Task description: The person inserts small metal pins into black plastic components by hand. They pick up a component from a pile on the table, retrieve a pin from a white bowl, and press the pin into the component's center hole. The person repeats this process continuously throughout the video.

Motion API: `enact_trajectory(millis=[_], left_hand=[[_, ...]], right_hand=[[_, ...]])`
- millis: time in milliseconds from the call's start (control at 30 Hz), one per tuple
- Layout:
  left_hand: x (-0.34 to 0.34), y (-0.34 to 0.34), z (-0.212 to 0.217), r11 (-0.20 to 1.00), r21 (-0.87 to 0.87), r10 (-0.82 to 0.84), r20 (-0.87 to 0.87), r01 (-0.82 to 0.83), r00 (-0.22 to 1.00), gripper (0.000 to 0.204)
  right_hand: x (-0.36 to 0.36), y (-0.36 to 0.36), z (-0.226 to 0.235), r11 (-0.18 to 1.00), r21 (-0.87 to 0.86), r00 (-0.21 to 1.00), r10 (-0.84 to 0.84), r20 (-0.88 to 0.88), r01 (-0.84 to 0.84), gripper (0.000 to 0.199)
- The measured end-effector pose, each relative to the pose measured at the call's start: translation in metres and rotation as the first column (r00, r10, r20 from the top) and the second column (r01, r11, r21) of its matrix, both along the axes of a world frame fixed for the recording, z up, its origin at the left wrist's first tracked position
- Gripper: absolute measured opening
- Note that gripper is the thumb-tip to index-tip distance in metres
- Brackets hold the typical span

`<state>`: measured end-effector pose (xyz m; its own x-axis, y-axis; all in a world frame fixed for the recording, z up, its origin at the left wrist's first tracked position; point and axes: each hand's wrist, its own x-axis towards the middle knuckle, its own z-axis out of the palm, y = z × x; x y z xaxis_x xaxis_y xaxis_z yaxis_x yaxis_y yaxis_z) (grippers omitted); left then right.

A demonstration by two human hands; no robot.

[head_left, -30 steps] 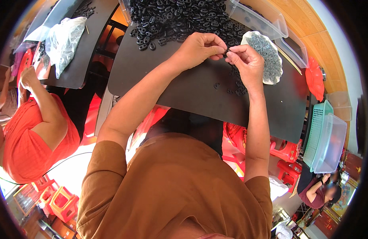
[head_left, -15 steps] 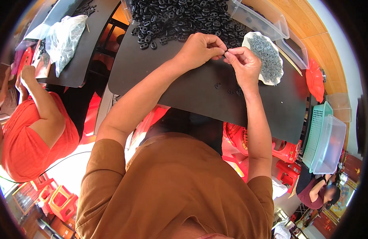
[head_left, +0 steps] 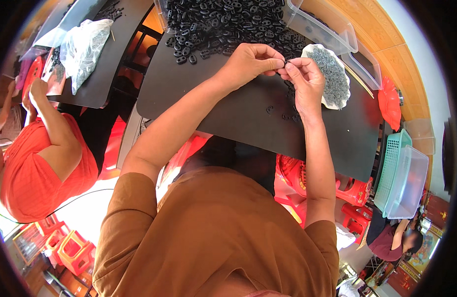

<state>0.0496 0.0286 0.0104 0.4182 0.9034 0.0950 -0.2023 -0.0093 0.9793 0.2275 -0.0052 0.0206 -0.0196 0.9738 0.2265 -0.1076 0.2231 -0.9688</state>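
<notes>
My left hand (head_left: 250,65) and my right hand (head_left: 308,83) meet above the dark table, their thumbs and fingers closed in pinches. Between the fingertips sits a small black piece (head_left: 286,63), mostly covered; its exact shape cannot be made out. Just beyond my hands spreads a big heap of black oval plastic pieces with two holes (head_left: 228,24). To the right of my right hand lies a white scalloped dish (head_left: 331,106) full of tiny grey pieces (head_left: 332,76), too small to name surely. A few small black bits (head_left: 269,110) lie on the tabletop below my hands.
The dark table (head_left: 213,111) has clear plastic bins (head_left: 332,37) at its far right and thin sticks (head_left: 358,79) beside the dish. A green basket (head_left: 388,168) stands right. At left, a person in red (head_left: 45,163) sits by another table with a plastic bag (head_left: 85,52).
My two hands stay together on the small black piece, with the fingers slightly shifted. The whole view has tilted a little; the person at far right has moved an arm.
</notes>
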Motion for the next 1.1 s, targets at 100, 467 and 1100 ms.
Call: enact_trajectory(millis=[100,467,1100], left_hand=[[-0.001,0.001,-0.002,1.0,0.011,-0.002,-0.038,0.002,0.999,0.019],[-0.028,-0.035,-0.002,0.879,0.475,0.253,-0.424,-0.024,0.869,0.01],[-0.111,-0.017,-0.001,0.63,0.775,0.688,-0.584,0.045,0.43,0.02]], right_hand=[[0.004,0.003,-0.006,1.0,-0.003,0.995,0.016,0.097,-0.015,0.01],[-0.008,-0.011,-0.001,0.971,0.132,0.735,0.059,0.676,-0.199,0.01],[-0.016,-0.012,-0.003,0.982,0.076,0.75,0.081,0.656,-0.173,0.008]])
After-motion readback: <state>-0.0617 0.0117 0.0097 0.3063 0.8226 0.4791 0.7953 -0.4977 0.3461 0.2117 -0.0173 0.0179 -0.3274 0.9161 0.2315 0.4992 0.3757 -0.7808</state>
